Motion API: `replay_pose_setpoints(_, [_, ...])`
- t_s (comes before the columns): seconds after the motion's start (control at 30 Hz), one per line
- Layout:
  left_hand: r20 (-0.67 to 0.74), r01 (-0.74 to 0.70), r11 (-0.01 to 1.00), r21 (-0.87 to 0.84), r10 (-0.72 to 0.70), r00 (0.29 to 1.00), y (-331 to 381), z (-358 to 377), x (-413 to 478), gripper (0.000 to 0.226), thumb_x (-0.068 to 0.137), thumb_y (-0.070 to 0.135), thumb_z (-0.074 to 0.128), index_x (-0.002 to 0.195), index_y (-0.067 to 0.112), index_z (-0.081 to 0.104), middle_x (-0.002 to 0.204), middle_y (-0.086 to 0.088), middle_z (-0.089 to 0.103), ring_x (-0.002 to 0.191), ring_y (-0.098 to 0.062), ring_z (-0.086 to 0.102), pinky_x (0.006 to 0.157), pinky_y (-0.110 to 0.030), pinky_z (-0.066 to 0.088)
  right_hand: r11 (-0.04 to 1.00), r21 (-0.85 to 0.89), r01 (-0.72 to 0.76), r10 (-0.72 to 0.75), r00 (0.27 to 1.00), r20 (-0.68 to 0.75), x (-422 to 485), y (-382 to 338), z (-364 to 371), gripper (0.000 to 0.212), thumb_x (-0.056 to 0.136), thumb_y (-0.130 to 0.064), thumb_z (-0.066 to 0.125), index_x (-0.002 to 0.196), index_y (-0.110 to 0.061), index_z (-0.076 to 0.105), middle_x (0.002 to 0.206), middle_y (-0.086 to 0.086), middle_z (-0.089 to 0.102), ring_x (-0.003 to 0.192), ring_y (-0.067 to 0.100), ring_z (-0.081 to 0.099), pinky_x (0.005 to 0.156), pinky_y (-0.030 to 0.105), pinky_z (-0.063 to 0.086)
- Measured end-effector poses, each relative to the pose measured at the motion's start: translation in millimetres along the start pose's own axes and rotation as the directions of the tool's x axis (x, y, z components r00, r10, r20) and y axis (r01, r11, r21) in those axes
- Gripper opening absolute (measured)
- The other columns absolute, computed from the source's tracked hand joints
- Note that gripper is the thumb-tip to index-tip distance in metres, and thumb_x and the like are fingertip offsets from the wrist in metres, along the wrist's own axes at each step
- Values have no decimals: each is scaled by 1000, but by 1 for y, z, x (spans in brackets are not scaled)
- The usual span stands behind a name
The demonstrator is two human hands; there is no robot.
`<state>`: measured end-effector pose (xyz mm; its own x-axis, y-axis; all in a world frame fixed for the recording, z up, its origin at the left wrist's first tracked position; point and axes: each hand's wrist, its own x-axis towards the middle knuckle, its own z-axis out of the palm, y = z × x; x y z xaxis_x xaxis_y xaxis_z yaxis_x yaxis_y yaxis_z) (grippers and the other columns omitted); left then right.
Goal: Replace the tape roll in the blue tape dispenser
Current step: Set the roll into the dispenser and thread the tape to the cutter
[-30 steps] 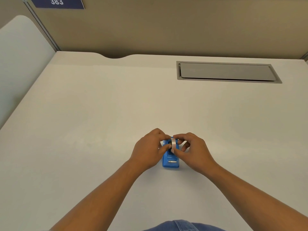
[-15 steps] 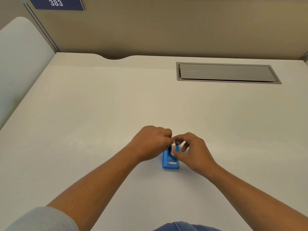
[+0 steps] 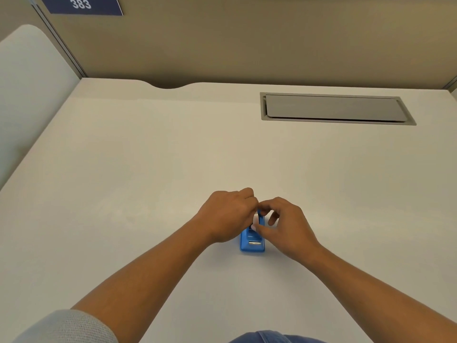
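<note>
Pale desk (image 3: 148, 181), tan partition (image 3: 247, 40) behind

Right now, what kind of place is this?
Probably an office cubicle or study carrel: a white desk with a flush cable-access hatch, tan partition walls, and a numbered sign reading 383.

desk (image 3: 148, 169): white | on it: blue tape dispenser (image 3: 252, 242)

A pale table (image 3: 148, 169) fills the view, with a grey cable hatch (image 3: 333, 108) set flush near its far edge. Tan partition walls (image 3: 247, 40) rise behind, bearing a navy sign (image 3: 81, 4) numbered 383.
</note>
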<state>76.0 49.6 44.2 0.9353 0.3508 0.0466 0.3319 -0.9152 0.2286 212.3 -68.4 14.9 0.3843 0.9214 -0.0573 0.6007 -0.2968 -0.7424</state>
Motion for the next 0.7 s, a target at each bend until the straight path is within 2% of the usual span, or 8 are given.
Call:
replay_pose_setpoints(0.07, [-2, 94, 991, -90, -94, 996, 1, 3, -2, 15, 97, 28, 49, 98, 19, 61, 99, 3, 61, 69, -19, 57, 57, -34, 47, 1000, 1, 2, -2, 1000, -6, 0, -1, 1, 28, 73, -33, 79, 94, -42, 63, 89, -19, 63, 70, 7, 60, 66, 28, 55])
replay_pose_setpoints(0.13, [-8, 183, 964, -190, -188, 982, 1, 5, -2, 12, 97, 28, 50, 96, 20, 59, 100, 5, 61, 69, -15, 54, 59, -28, 41, 1000, -4, -6, 6, 1000, -3, -1, -1, 1, 30, 72, -31, 80, 95, -40, 63, 89, -20, 63, 70, 7, 60, 66, 27, 55])
replay_pose_setpoints(0.23, [-4, 258, 928, -270, -269, 963, 2, 4, 0, 9, 96, 26, 52, 97, 22, 60, 102, 6, 62, 69, -11, 51, 59, -21, 36, 1000, -10, -22, 22, 1000, 10, -1, -1, 2, 34, 70, -25, 82, 95, -38, 63, 89, -19, 63, 70, 8, 60, 66, 28, 55])
replay_pose_setpoints(0.33, [13, 277, 908, -314, -288, 958, 3, 2, 2, 7, 95, 26, 55, 96, 23, 61, 101, 7, 62, 69, -9, 50, 56, -15, 32, 1000, -2, -28, 28, 999, 22, 0, -2, 0, 33, 70, -25, 82, 94, -38, 63, 90, -18, 64, 71, 9, 61, 66, 26, 55])
replay_pose_setpoints(0.53, [14, 301, 879, -371, -319, 948, 2, -2, 1, 6, 92, 28, 61, 93, 24, 66, 95, 9, 63, 73, -9, 54, 60, -18, 37, 999, 32, -9, 9, 1000, -7, 5, -6, -7, 15, 80, -29, 73, 94, -33, 69, 90, -19, 65, 70, 8, 63, 65, 21, 52])
replay_pose_setpoints(0.63, [16, 309, 859, -409, -332, 943, 3, -3, 1, 6, 90, 29, 63, 92, 26, 68, 93, 10, 63, 74, -10, 57, 58, -18, 37, 999, 38, -26, 27, 999, -26, 9, -10, -9, 8, 84, -26, 71, 90, -31, 72, 86, -18, 67, 69, 9, 63, 66, 26, 55])
replay_pose_setpoints(0.7, [2, 304, 846, -437, -337, 942, 3, -3, -2, 8, 89, 30, 65, 96, 27, 67, 95, 12, 63, 75, -9, 59, 62, -22, 44, 998, 46, -45, 46, 999, -21, 11, -10, -11, 6, 84, -26, 71, 87, -30, 73, 84, -17, 68, 69, 10, 63, 67, 30, 56])
